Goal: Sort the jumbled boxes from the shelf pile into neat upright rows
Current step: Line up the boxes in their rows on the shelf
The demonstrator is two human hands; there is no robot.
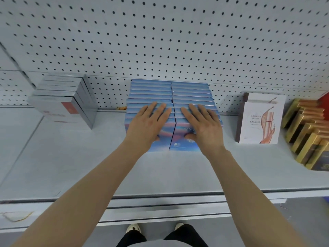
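Two upright rows of blue boxes stand side by side at the middle of the grey shelf point(160, 175), running back to the pegboard wall. My left hand point(148, 123) lies flat on top of the left row point(150, 90), fingers straight, thumb against the front box's face. My right hand point(202, 123) lies flat on the right row point(191, 91) the same way, thumb on its front box. The fronts of both rows are partly hidden under my hands.
A row of silver boxes point(62, 100) stands at the left. White boxes with a leg picture point(260, 122) stand at the right, and gold boxes point(309, 138) lean in rows at the far right. The pegboard point(160, 41) closes the back.
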